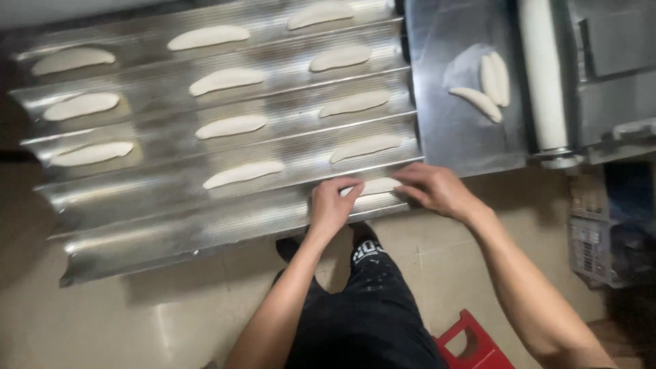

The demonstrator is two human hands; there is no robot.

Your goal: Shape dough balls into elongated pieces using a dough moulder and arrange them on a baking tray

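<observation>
A long corrugated metal baking tray (137, 225) with several channels holds several pale, elongated dough pieces. One dough piece (378, 185) lies in the nearest channel at its right end. My left hand (333, 203) and my right hand (434, 188) both rest on that piece, fingers curled over its two ends. Another dough piece (242, 174) lies in the channel behind, to the left of my hands.
A steel table (451, 137) to the right carries three shaped dough pieces (488, 87) and a white roller (543, 75) of a machine. A grey crate (601, 239) stands at right, a red stool (471, 345) on the tiled floor by my legs.
</observation>
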